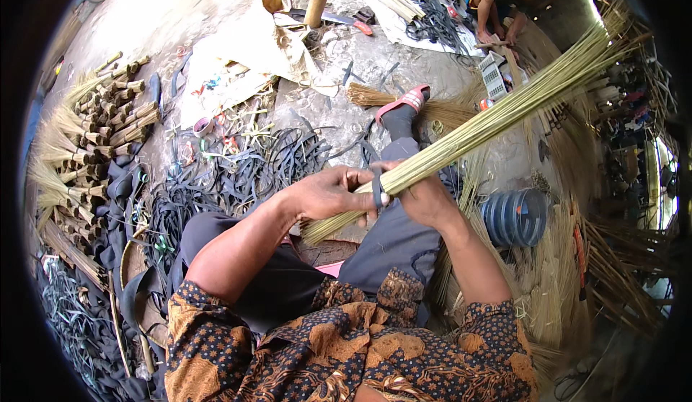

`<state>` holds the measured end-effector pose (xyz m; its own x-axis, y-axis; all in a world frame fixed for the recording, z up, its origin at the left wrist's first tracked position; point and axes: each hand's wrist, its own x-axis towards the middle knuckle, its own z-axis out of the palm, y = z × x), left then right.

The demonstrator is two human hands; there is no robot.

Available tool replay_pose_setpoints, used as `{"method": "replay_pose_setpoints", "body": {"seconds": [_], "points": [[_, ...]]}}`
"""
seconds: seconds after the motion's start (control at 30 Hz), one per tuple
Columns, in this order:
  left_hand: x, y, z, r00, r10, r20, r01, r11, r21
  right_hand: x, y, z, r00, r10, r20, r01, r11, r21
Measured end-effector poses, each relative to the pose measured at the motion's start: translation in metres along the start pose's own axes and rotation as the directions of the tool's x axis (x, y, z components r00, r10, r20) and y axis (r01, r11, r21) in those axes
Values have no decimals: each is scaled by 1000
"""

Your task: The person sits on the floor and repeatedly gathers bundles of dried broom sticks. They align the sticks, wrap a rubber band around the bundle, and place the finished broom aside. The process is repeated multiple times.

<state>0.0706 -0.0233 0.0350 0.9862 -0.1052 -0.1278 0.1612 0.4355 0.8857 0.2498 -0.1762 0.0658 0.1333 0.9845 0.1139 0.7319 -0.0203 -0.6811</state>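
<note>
Broom sticks (pixel 497 117), a long bundle of thin yellow-green stalks, lie slanted across the person's lap, the cut ends low near the left knee and the loose tips fanning out toward the upper right. Both forearms come up from the lower edge and meet over the lap. The left hand (pixel 331 193) reaches in from the left with the wrist bent, its grip clenched around the bundle close to the cut ends, the fingers pressing on a dark band (pixel 377 188) that circles the stalks. The right hand (pixel 425 199) sits just beside it on the other side of the band, its grip also closed around the bundle from below, the knuckles turned toward the camera. The person sits on the ground in dark trousers and a patterned brown shirt, one leg stretched out with a red sandal (pixel 405 101) on the foot. To the left, a heap of black rubber strips (pixel 216 186) covers the floor, and beyond it lies a stack of finished broom heads (pixel 94 128) with bound handles. A ribbed blue-grey roll (pixel 515 218) lies on its side at the right, among loose stalks; what it holds cannot be told.
</note>
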Motion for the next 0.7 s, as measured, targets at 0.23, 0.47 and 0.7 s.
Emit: {"method": "replay_pose_setpoints", "body": {"seconds": [0.23,0.47,0.7], "points": [[7,-10,-9,867,207,-453,251,603,757,15,-47,-21,999,-26,-31,15,956,-294],[12,-25,-12,874,219,-433,292,477,829,45,-30,-7,987,-97,127,155,780,-606],[11,-28,-7,827,299,-476,368,353,860,49,-19,20,981,113,158,2,807,-591]]}}
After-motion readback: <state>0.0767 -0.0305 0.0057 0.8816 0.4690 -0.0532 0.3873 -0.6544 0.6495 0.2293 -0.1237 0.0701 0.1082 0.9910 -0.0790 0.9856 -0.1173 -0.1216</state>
